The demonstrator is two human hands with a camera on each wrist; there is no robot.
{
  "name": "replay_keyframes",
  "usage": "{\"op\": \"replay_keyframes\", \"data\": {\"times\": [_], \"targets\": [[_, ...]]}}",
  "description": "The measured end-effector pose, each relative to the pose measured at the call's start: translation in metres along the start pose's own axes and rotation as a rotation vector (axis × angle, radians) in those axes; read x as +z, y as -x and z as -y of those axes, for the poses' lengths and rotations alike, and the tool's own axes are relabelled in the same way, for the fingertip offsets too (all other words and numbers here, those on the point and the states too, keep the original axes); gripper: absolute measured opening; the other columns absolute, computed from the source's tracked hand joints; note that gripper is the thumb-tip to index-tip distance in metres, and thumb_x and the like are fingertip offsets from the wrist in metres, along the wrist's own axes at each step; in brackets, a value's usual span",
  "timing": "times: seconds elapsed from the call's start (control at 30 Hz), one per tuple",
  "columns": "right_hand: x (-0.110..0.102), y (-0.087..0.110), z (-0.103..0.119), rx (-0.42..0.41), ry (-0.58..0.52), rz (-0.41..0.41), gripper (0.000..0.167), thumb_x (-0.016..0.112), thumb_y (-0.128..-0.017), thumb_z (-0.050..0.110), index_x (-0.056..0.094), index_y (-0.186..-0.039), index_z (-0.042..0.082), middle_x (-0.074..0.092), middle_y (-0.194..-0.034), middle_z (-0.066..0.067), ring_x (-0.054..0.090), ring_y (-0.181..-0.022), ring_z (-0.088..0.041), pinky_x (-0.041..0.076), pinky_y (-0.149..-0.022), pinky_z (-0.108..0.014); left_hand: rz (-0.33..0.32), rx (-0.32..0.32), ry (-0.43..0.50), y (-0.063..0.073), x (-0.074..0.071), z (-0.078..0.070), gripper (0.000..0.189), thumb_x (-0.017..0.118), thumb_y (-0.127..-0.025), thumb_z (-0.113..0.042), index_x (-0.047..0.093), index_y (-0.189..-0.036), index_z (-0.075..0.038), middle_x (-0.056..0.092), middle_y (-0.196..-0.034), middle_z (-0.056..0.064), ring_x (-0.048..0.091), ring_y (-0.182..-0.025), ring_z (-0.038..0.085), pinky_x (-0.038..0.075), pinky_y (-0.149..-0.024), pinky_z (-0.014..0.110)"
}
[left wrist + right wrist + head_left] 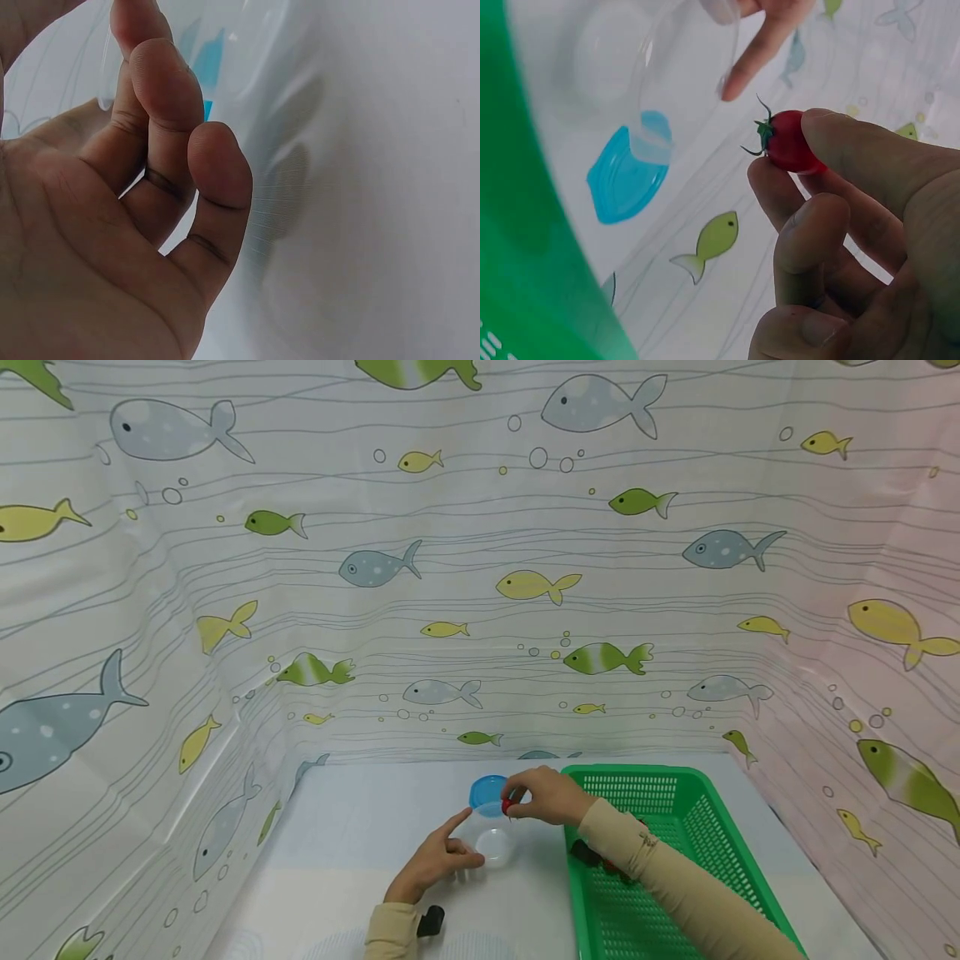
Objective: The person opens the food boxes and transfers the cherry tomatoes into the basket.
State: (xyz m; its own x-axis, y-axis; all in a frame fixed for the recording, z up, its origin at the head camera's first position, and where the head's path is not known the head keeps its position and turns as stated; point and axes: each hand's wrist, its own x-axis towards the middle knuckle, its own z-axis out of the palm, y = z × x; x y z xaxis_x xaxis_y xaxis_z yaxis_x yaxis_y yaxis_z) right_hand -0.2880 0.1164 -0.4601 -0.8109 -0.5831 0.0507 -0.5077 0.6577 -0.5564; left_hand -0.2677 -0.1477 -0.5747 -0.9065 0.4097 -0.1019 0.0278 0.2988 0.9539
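My right hand [551, 795] pinches a small red cherry tomato [790, 141] between thumb and fingers; its green stem end points away from the palm. The tomato is held above the table, close to a clear plastic bowl [495, 847]. My left hand [433, 862] holds the bowl from its left side, index finger stretched along the far side and thumb nearer. In the left wrist view the other fingers [221, 161] are bent beside the bowl's wall. Behind the bowl lies a blue lid [487, 790], partly seen through the clear plastic.
A green slotted basket [573, 902] stands on the right, under my right forearm, with several red tomatoes [611, 867] partly hidden inside. The white table [330, 827] is bounded by a fish-patterned sheet [465, 602] at the back and both sides.
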Motion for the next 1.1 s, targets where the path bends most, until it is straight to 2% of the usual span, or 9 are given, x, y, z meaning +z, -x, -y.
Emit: {"op": "replay_keyframes", "data": {"times": [0.1,0.33,0.57,0.73,0.9,1.1], "targets": [[-0.008,0.008,-0.003,-0.008,0.029,-0.025,0.013,0.076,-0.093,0.024,0.076,-0.105,0.020,0.073,-0.094,0.009,0.066,-0.087,-0.006,0.054,-0.073,-0.031,-0.002,-0.002,-0.003,0.001,0.000,0.000,0.092,0.081,-0.086,-0.019,0.028,-0.161,-0.012,0.072,-0.085,0.006,0.059,-0.072,0.021,0.043,-0.059,0.035],[-0.023,0.025,-0.009,0.011,0.051,-0.084,0.019,0.077,-0.092,0.025,0.075,-0.110,0.018,0.072,-0.095,0.011,0.064,-0.082,-0.005,0.054,-0.070,-0.029,-0.010,-0.014,-0.017,0.001,0.000,0.001,0.092,0.082,-0.086,-0.018,0.028,-0.161,-0.011,0.072,-0.085,0.006,0.058,-0.072,0.019,0.042,-0.060,0.035],[-0.031,0.052,-0.020,-0.009,0.061,-0.182,0.022,0.076,-0.093,0.027,0.072,-0.115,0.024,0.071,-0.097,0.014,0.059,-0.075,-0.005,0.050,-0.065,-0.029,-0.002,-0.016,-0.029,0.002,-0.001,0.000,0.094,0.083,-0.084,-0.022,0.029,-0.160,-0.011,0.072,-0.085,0.005,0.060,-0.075,0.016,0.043,-0.061,0.031],[-0.040,0.075,-0.038,-0.009,0.065,-0.235,0.022,0.074,-0.095,0.027,0.071,-0.116,0.025,0.072,-0.100,0.013,0.056,-0.068,-0.003,0.048,-0.063,-0.027,0.002,-0.020,-0.036,0.001,-0.001,-0.001,0.095,0.084,-0.083,-0.025,0.030,-0.160,-0.012,0.072,-0.086,0.004,0.060,-0.077,0.017,0.043,-0.063,0.033],[-0.049,0.098,-0.058,0.020,0.056,-0.249,0.021,0.072,-0.096,0.028,0.071,-0.116,0.024,0.072,-0.102,0.011,0.062,-0.076,-0.003,0.050,-0.068,-0.030,-0.001,-0.019,-0.038,0.002,0.000,-0.004,0.094,0.084,-0.084,-0.024,0.030,-0.160,-0.012,0.072,-0.086,0.004,0.060,-0.077,0.017,0.043,-0.064,0.033],[-0.052,0.120,-0.086,0.090,0.099,-0.261,0.020,0.074,-0.094,0.028,0.072,-0.113,0.022,0.072,-0.098,0.009,0.064,-0.083,-0.007,0.051,-0.070,-0.035,-0.003,-0.014,-0.034,0.003,0.001,-0.005,0.093,0.082,-0.085,-0.022,0.029,-0.161,-0.012,0.072,-0.087,0.006,0.060,-0.078,0.016,0.043,-0.064,0.033]]}}
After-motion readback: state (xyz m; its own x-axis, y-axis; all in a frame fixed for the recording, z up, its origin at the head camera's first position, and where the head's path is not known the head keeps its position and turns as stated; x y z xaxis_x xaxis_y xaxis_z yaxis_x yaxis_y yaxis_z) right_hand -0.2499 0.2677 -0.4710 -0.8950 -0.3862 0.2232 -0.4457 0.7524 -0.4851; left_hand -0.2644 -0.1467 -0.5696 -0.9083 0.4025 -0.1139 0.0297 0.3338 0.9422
